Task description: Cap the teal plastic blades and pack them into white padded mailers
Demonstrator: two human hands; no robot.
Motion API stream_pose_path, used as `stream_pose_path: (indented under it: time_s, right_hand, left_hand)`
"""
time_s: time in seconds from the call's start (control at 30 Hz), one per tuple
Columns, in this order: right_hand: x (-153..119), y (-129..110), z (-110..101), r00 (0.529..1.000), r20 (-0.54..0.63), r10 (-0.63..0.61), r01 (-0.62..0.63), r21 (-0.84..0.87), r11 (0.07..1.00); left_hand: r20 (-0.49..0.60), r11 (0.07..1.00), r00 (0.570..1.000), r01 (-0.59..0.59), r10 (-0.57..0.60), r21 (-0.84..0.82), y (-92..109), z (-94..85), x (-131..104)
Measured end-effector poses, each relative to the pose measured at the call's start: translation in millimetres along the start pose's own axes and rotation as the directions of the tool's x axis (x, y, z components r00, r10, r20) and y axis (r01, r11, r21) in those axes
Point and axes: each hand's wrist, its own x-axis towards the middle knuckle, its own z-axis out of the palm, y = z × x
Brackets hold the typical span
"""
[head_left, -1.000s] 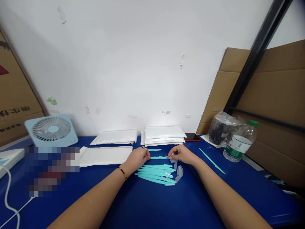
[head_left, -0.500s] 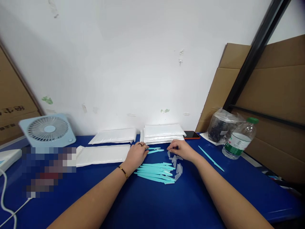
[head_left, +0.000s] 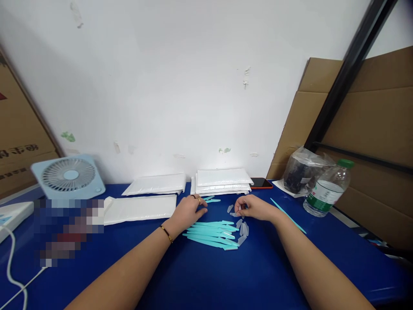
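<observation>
My left hand (head_left: 189,212) hovers over the blue table with thumb and fingers apart, nothing visible in it. Just past its fingertips lie a few teal eyebrow razors (head_left: 213,200). A row of several more teal eyebrow razors (head_left: 209,234) lies side by side in front of it. My right hand (head_left: 254,208) has thumb and forefinger pinched together on a small clear blade cap, mostly hidden by the fingers. Loose clear blade caps (head_left: 243,229) are scattered below and beside that hand. One separate razor (head_left: 288,216) lies right of my right wrist.
White padded packets (head_left: 222,176) are stacked by the wall, with others (head_left: 138,207) at left. A phone (head_left: 261,184) lies behind my right hand. A water bottle (head_left: 325,191) and a bagged dark item (head_left: 297,174) stand right; a blue fan (head_left: 69,176) stands left.
My right hand has shifted right and slightly nearer, over the caps. My left hand has lifted off the back razors, its thumb spreading away; those razors now lie a little farther back.
</observation>
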Motion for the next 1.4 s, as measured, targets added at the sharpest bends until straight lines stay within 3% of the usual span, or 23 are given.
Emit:
stream_pose_path:
  time_s: [0.13, 0.27, 0.43, 0.57, 0.67, 0.83, 0.97, 1.4]
  right_hand:
    - [-1.6, -4.3, -1.8, 0.999, 0.007, 0.045, -0.045, 0.179, 0.983]
    - [-2.1, -7.3, 2.4, 0.995, 0.089, 0.049, -0.077, 0.338, 0.938]
    - [0.3, -3.6, 8.2, 0.984, 0.161, 0.079, -0.127, 0.32, 0.939]
    - [2.3, 3.3, 8.8, 0.988, 0.095, 0.125, -0.139, 0.154, 0.978]
    - [3.2, 6.1, 8.5, 0.989, 0.056, 0.139, -0.143, 0.075, 0.987]
    - [5.5, 6.5, 11.6, 0.993, 0.007, 0.117, -0.118, 0.019, 0.993]
    - [8.2, 8.0, 15.5, 0.991, -0.041, 0.128, -0.127, 0.035, 0.991]
    - [6.9, 7.3, 14.5, 0.993, 0.023, 0.118, -0.12, 0.198, 0.973]
  left_hand:
    - [0.227, 0.985, 0.974, 0.023, 0.017, -0.173, 11.3, 0.3, -0.9]
    - [0.309, 0.982, 0.948, 0.13, -0.081, -0.14, 14.4, 2.2, 0.7]
    - [0.264, 0.98, 0.956, 0.165, -0.132, -0.107, 17.9, 1.3, -1.2]
    - [0.287, 0.985, 0.954, 0.122, -0.083, -0.12, 19.4, 0.6, -0.9]
    - [0.317, 0.977, 0.941, 0.165, -0.115, -0.135, 15.4, 3.4, 0.8]
    - [0.223, 0.96, 0.96, 0.21, -0.166, -0.187, 4.0, 8.4, 2.2]
    - [0.198, 0.955, 0.965, 0.213, -0.173, -0.205, -0.3, 8.4, 2.1]
    - [0.248, 0.949, 0.956, 0.213, -0.154, -0.23, -2.3, 7.4, 1.2]
